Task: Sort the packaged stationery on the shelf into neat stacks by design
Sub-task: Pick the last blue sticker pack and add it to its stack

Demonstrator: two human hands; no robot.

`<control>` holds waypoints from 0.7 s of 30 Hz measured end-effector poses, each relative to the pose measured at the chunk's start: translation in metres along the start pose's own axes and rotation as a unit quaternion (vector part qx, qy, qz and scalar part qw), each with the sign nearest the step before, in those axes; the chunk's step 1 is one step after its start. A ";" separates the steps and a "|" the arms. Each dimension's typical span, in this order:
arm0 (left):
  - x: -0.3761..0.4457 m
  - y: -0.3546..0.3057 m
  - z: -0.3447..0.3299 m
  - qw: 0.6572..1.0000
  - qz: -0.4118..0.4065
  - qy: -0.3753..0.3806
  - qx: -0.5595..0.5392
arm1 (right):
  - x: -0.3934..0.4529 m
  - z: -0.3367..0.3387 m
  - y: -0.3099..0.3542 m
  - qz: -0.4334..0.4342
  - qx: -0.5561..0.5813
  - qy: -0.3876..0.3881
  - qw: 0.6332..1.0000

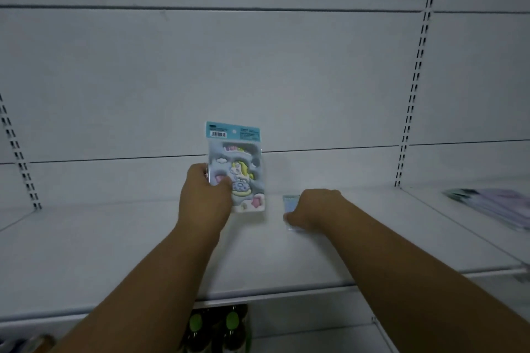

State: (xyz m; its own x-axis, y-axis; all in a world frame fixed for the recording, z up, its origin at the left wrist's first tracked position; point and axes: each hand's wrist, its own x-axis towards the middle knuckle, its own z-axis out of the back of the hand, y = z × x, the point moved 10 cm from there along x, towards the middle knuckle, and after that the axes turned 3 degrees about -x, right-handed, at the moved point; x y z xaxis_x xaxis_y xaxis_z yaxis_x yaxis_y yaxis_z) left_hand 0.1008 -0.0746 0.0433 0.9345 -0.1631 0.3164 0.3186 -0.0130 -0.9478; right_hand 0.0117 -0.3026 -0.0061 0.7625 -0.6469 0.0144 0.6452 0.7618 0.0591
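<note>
I had the left hand (205, 192) clamped on the unicorn pack (235, 166), upright, long axis vertical, above the shelf (114, 252) near its back edge. The right hand (314, 208) pressed on a flat pack (290, 202) just right of it; whether it gripped, I couldn't tell. More packs (493, 206) lay far right.

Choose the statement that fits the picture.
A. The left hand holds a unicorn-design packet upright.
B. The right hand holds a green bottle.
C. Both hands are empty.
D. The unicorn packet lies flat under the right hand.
A: the left hand grips the unicorn packet upright above the shelf.
</note>
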 end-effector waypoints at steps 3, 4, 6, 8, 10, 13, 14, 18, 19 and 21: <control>-0.007 -0.007 0.005 0.999 -0.016 0.013 -0.041 | 0.003 -0.003 0.001 -0.017 0.014 -0.001 1.000; -0.009 -0.007 0.007 0.999 -0.021 0.016 -0.042 | 0.004 -0.001 0.002 -0.021 0.027 -0.009 0.999; -0.011 -0.006 0.010 0.999 -0.029 0.016 -0.038 | 0.006 0.003 0.003 -0.031 0.050 -0.023 0.998; -0.012 -0.005 0.014 0.999 -0.033 0.020 -0.033 | 0.006 0.003 0.002 -0.057 0.066 -0.029 0.996; -0.012 -0.002 0.016 0.999 -0.026 0.025 -0.034 | 0.007 0.000 0.000 -0.075 0.045 -0.025 0.996; -0.014 0.000 0.019 0.999 -0.021 0.025 -0.038 | 0.012 -0.008 0.005 -0.051 0.023 0.024 0.998; -0.016 -0.001 0.019 0.999 -0.022 0.026 -0.039 | 0.011 -0.009 0.006 -0.043 0.023 0.030 0.998; -0.021 -0.002 0.016 0.998 -0.017 0.040 -0.046 | 0.009 -0.001 0.004 -0.044 0.043 0.004 0.998; -0.022 -0.003 0.014 0.998 -0.019 0.043 -0.050 | 0.006 0.003 0.003 -0.044 0.066 -0.009 0.997; -0.024 -0.006 0.010 0.997 -0.022 0.050 -0.059 | 0.004 0.014 -0.005 -0.035 0.149 -0.056 0.987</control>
State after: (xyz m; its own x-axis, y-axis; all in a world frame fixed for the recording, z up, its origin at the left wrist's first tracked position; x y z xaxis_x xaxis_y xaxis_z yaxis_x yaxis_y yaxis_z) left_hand 0.0782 -0.0605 0.0424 0.8976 -0.2579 0.3576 0.3325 -0.1366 -0.9332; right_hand 0.0108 -0.3092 0.0078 0.6956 -0.7102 0.1086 0.6405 0.6815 0.3540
